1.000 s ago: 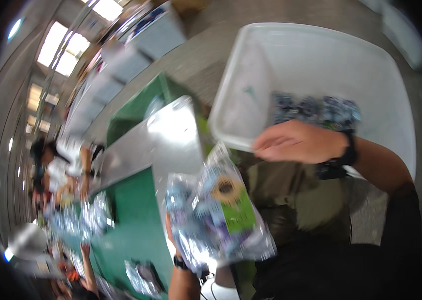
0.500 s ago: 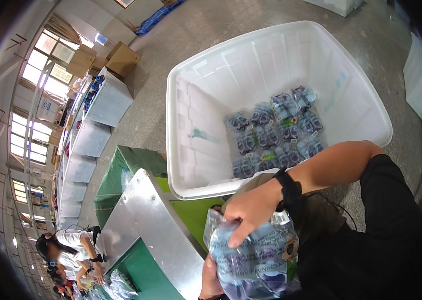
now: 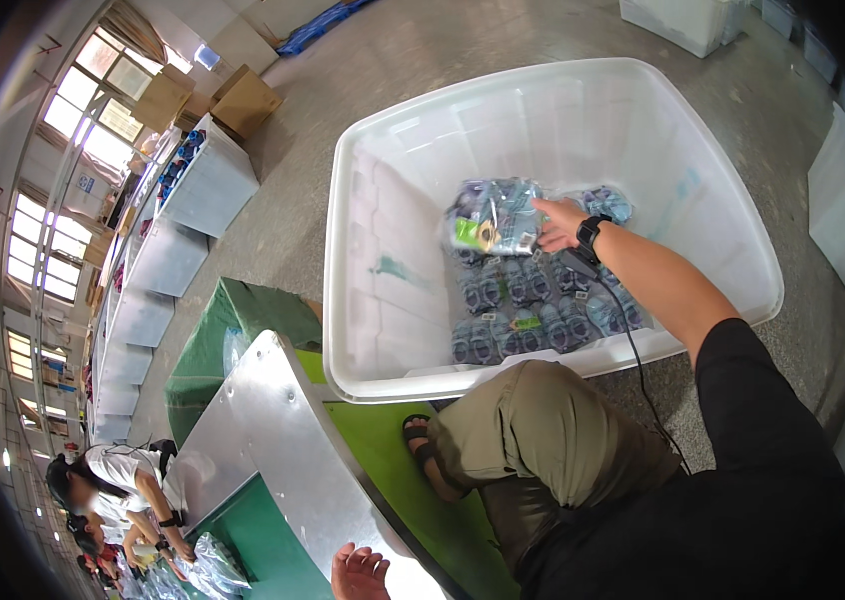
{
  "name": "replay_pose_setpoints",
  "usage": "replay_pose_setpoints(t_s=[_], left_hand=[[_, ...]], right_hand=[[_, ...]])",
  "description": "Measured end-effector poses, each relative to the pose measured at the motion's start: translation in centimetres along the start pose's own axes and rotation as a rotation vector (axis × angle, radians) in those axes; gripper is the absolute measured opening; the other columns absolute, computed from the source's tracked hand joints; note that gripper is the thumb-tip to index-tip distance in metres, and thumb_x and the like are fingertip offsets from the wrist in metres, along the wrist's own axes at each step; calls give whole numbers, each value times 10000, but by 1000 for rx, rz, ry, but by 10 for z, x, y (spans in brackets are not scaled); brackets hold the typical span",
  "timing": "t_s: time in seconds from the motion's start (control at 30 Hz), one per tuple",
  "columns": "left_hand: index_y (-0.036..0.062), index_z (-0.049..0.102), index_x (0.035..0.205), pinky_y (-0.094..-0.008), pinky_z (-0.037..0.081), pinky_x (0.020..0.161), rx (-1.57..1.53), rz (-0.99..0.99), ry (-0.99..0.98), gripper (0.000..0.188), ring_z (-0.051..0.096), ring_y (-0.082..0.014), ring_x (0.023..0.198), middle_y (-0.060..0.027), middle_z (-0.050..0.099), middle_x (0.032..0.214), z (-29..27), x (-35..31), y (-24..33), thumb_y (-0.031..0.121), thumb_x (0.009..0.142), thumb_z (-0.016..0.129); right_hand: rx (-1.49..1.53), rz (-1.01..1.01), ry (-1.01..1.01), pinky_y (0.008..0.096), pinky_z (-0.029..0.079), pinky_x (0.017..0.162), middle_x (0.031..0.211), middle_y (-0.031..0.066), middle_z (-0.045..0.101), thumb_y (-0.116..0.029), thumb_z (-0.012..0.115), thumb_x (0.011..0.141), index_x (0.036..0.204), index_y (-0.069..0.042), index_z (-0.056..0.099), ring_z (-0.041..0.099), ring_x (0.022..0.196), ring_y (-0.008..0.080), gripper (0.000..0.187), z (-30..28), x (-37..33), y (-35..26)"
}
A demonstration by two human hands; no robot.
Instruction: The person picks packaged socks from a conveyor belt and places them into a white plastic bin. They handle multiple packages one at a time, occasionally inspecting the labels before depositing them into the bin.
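Observation:
Inside a big white plastic bin [image 3: 383, 385], my right hand [image 3: 565, 226] is stretched out with its fingers apart, at the right edge of a clear plastic bag of blue and purple shoes [image 3: 503, 215]. A green and brown label shows through that bag, which lies over the far left part of a layer of similar bagged shoes [image 3: 528, 285] on the bin's bottom. Whether the fingertips still touch the bag is hard to make out. At the lower edge, my left hand [image 3: 360, 574] is empty, its fingers loosely bent and apart, by the metal table's edge.
A metal-edged table [image 3: 288, 420] with a green top stands at left. Beyond it are a green-covered box [image 3: 233, 345] and a row of white bins [image 3: 188, 205]. A co-worker [image 3: 133, 480] handles plastic bags at lower left. A black cable [image 3: 643, 390] hangs from my right wrist.
The bag of shoes has gone from my lap area into the bin, carried by my right hand. My left hand has come off the bag and moved left and down.

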State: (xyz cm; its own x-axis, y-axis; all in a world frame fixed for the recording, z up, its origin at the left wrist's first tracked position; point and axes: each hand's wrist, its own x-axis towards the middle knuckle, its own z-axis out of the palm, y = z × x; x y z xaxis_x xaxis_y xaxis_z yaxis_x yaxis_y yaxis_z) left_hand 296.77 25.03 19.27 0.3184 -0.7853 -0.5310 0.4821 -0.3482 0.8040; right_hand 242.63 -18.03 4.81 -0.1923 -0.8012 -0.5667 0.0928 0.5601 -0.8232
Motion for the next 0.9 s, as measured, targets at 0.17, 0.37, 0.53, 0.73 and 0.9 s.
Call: replay_pose_setpoints(t_s=[0.17, 0.37, 0.53, 0.73, 0.9], left_hand=[[51, 605, 1287, -430, 497, 953, 136, 80, 185, 384, 637, -258, 1045, -95, 681, 1144, -37, -33, -4, 353, 1069, 507], [49, 638, 1121, -456, 497, 939, 37, 130, 478, 283, 626, -291, 1015, -109, 677, 1113, -95, -67, -12, 305, 1022, 569], [72, 610, 1227, -363, 528, 827, 206, 208, 900, 300, 636, -166, 957, -50, 666, 1020, -145, -93, -29, 293, 1027, 579], [-13, 539, 1367, -425, 414, 1061, 1058, 582, 1357, 527, 580, -322, 1184, -168, 626, 1267, -236, -151, -78, 201, 917, 709], [-56, 528, 1394, -458, 376, 1121, 1293, 224, 1766, 637, 526, -380, 1303, -245, 575, 1386, -319, -206, -109, 285, 897, 733]], right_hand=[[-290, 146, -76, 412, 628, 565, 1299, 292, 614, -351, 643, 971, 1446, 108, 395, 755, 882, 355, 707, -25, 23, 45], [-311, 67, -179, 424, 638, 691, 1290, 260, 618, -343, 658, 978, 1438, 49, 425, 728, 991, 329, 647, -31, -5, 35], [-304, -101, -377, 386, 600, 733, 1087, 126, 712, -406, 650, 991, 1288, -64, 576, 725, 927, 249, 460, -26, -29, 2], [-647, -520, -406, 225, 483, 628, 974, 6, 659, -293, 577, 1027, 1259, -86, 608, 631, 822, 80, 313, 23, -85, -24], [-676, -651, -553, 226, 460, 670, 980, 13, 638, -178, 557, 1015, 1263, -27, 570, 599, 830, 78, 291, 48, -125, -25]])
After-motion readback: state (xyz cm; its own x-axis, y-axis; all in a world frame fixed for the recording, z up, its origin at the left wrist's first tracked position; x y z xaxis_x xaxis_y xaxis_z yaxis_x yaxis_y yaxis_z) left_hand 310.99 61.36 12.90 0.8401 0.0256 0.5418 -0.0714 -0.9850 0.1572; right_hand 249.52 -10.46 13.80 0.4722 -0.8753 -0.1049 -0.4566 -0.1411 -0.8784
